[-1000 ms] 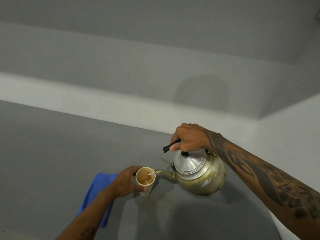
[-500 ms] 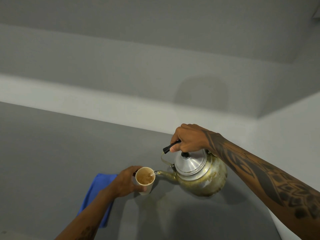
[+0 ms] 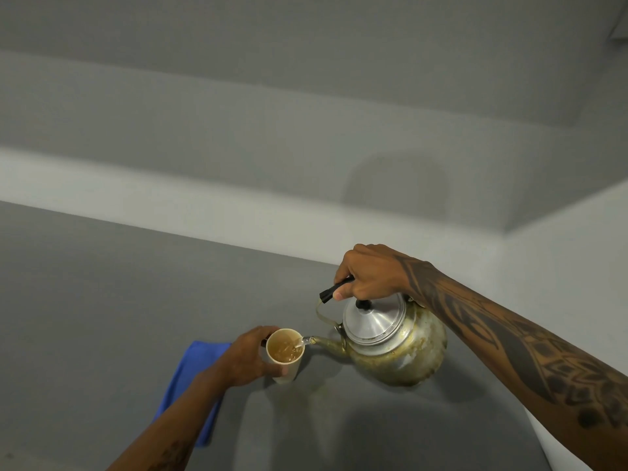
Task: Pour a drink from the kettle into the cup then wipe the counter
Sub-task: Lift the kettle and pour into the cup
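Note:
A tarnished metal kettle (image 3: 401,358) with a silver lid hangs tilted above the grey counter (image 3: 102,300), its spout over the rim of a cream cup (image 3: 289,368). A thin stream runs from the spout into the cup, which holds brownish liquid well up its wall. My right hand (image 3: 370,273) grips the kettle's black handle from above. My left hand (image 3: 248,358) wraps around the cup from the left and holds it upright on the counter. A blue cloth (image 3: 190,375) lies on the counter behind my left forearm, partly hidden by it.
A pale ledge (image 3: 170,205) runs along the back of the counter under a grey wall. A white wall (image 3: 560,266) closes the right side. Faint yellowish marks show on the counter below the cup.
The liquid in the cup has risen. The kettle and both hands have barely moved; pouring goes on.

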A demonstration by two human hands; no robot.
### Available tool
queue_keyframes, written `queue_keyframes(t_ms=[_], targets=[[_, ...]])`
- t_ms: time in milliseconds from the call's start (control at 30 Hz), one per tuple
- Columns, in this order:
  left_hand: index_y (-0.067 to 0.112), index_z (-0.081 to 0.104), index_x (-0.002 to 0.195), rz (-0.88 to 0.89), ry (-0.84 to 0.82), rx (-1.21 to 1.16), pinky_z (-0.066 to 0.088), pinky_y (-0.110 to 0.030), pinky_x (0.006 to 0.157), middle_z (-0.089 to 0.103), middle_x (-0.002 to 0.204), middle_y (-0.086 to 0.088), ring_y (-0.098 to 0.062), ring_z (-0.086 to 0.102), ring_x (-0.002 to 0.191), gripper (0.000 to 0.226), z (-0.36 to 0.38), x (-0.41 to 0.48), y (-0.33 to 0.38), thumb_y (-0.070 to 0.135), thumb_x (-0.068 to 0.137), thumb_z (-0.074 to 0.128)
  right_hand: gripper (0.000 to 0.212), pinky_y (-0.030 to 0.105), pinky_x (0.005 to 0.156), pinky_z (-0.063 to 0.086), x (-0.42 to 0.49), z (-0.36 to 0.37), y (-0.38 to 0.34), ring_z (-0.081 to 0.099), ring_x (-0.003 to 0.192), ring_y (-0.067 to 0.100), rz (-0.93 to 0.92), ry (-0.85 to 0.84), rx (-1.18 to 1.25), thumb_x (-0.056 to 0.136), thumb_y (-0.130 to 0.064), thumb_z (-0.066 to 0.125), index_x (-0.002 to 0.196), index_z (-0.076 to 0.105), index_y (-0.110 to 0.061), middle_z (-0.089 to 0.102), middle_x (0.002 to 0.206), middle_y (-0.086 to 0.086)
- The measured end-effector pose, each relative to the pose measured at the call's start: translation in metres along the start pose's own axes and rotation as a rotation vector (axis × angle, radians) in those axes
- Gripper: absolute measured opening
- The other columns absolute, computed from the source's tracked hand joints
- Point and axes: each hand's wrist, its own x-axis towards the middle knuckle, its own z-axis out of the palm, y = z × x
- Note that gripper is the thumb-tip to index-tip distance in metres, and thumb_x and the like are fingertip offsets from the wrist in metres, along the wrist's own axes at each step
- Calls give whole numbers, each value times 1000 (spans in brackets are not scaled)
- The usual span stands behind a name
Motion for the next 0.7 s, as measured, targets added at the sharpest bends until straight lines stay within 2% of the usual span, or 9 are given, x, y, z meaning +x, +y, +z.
queue_keyframes(t_ms=[233, 400, 533, 633, 700], targets=[[37, 49, 124, -33, -5, 4, 49, -18, 87, 58, 120, 16, -3, 57, 107, 77, 0, -2, 3, 51, 56, 83, 26, 22, 49, 33, 0, 3, 3, 42, 47, 10, 9, 5, 15, 86, -43, 64, 100, 75, -23, 56, 54, -6], [36, 50, 122, -42, 6, -31, 50, -20, 88, 59, 120, 15, -4, 58, 107, 74, -1, -6, 8, 47, 57, 84, 23, 28, 56, 38, -3, 12, 18, 49, 57, 15, 53, 11, 82, 85, -45, 63, 91, 74, -26, 67, 70, 6], [31, 51, 125, -56, -13, -45, 52, -26, 92, 60, 122, 12, -5, 58, 109, 78, -3, -2, 7, 47, 56, 85, 21, 29, 56, 36, -5, 26, 36, 44, 56, 14, 63, -7, 179, 86, -41, 63, 69, 62, -29, 55, 62, 1], [29, 51, 126, -81, -37, -16, 52, -29, 94, 60, 123, 9, -6, 58, 109, 80, -7, -1, 12, 49, 56, 85, 30, 28, 57, 33, -8, 35, 48, 40, 55, 12, 85, -11, 238, 87, -39, 62, 62, 52, -27, 48, 59, -3], [26, 48, 130, -97, -67, 41, 50, -35, 99, 56, 127, 8, -10, 55, 115, 90, -11, 0, 18, 57, 53, 84, 33, 27, 56, 32, -10, 40, 53, 38, 54, 11, 99, -4, 277, 88, -37, 62, 62, 49, -23, 45, 58, -4]])
